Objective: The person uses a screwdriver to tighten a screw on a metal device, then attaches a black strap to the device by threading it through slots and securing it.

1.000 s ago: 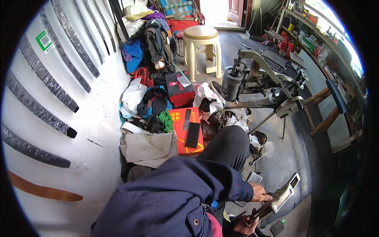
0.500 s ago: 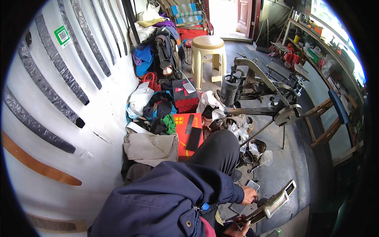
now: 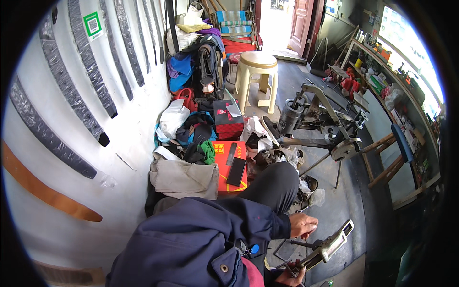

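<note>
My left hand (image 3: 303, 226) comes out of a navy sleeve with its fingers curled together. Anything pinched in them is too small to make out. Below and to its right is a long cream-and-metal piece (image 3: 330, 246) with slotted, frame-like ends, tilted up to the right. My right hand (image 3: 290, 276), at the lower edge, grips the near end of this piece. A thin dark rod (image 3: 302, 244) sticks out toward the left from its side, just under my left hand. The left hand is apart from the piece.
A black phone (image 3: 236, 171) lies on a red box (image 3: 224, 186) beside my knee. Ahead stand a hand-cranked machine (image 3: 330, 124) and a cream plastic stool (image 3: 256, 76). Clothes and bags (image 3: 191, 129) are piled along the white wall. A wooden stool (image 3: 389, 148) stands right.
My left hand has lifted up and away from the slotted piece, its fingers now drawn together. My right hand still grips the piece. The view has shifted slightly.
</note>
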`<action>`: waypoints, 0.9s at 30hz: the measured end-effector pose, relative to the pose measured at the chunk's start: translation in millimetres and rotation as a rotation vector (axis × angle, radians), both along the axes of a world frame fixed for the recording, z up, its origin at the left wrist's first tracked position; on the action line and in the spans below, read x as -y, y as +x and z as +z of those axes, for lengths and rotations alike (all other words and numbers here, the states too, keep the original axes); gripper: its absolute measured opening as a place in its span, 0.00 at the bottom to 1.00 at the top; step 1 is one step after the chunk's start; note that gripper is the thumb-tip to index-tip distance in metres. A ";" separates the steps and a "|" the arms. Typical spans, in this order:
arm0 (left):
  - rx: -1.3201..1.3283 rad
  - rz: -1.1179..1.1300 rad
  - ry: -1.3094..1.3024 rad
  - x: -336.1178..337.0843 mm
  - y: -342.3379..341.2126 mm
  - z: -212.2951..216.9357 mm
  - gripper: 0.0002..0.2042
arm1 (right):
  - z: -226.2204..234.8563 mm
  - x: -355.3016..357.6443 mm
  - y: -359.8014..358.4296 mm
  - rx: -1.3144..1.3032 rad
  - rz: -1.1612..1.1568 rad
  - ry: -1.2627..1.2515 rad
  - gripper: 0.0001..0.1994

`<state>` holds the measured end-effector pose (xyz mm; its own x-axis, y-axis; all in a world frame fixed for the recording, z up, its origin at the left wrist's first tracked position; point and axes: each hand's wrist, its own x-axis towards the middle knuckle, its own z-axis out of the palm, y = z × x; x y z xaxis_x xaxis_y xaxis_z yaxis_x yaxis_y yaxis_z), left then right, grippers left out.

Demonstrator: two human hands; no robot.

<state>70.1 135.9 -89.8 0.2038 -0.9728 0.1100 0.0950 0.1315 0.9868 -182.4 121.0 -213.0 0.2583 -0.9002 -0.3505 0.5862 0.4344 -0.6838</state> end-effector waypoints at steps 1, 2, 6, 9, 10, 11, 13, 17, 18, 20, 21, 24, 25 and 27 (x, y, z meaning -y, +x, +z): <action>-0.007 0.005 -0.047 -15.8 14.3 11.3 0.15 | -1.7 1.7 -1.3 -0.007 -0.005 0.001 0.21; 0.027 0.063 -0.145 -32.0 28.0 23.1 0.14 | -2.9 3.3 -2.7 -0.014 -0.008 0.004 0.20; 0.115 0.450 -0.327 -107.5 105.8 63.3 0.12 | -7.1 9.1 -8.5 0.019 0.003 0.008 0.18; 0.106 0.766 -0.405 -151.4 187.8 86.4 0.11 | -9.0 12.3 -13.0 0.019 0.042 -0.046 0.18; 0.144 0.851 -0.385 -160.0 220.7 92.7 0.10 | -8.0 12.7 -14.0 0.001 0.049 -0.063 0.18; 0.252 0.939 -0.347 -165.4 256.0 98.7 0.09 | -5.3 13.2 -14.9 -0.018 0.055 -0.081 0.19; 0.586 1.173 -0.048 -174.2 322.5 104.7 0.07 | 4.5 9.4 -15.6 -0.013 0.120 -0.126 0.19; 0.937 1.350 0.295 -184.1 435.0 110.2 0.12 | 38.8 2.4 -10.8 0.090 0.176 0.134 0.15; 1.084 1.406 0.392 -184.8 459.5 113.5 0.12 | 43.7 0.2 -5.3 -0.016 0.083 0.142 0.16; 1.352 1.442 0.553 -184.6 508.0 125.4 0.13 | 53.3 -2.3 2.7 -0.093 -0.014 0.184 0.17; 1.462 1.412 0.625 -185.1 528.7 129.1 0.12 | 57.2 -3.9 5.5 -0.074 -0.018 0.216 0.17; 1.484 1.329 0.927 -180.2 589.4 138.6 0.19 | 62.7 -5.0 17.3 -0.202 -0.176 0.280 0.15; 1.524 1.338 0.992 -176.6 606.9 138.8 0.20 | 64.7 -5.1 20.8 -0.229 -0.211 0.297 0.15; 1.522 1.334 1.120 -170.5 642.3 139.9 0.22 | 69.7 -5.5 27.6 -0.263 -0.268 0.337 0.15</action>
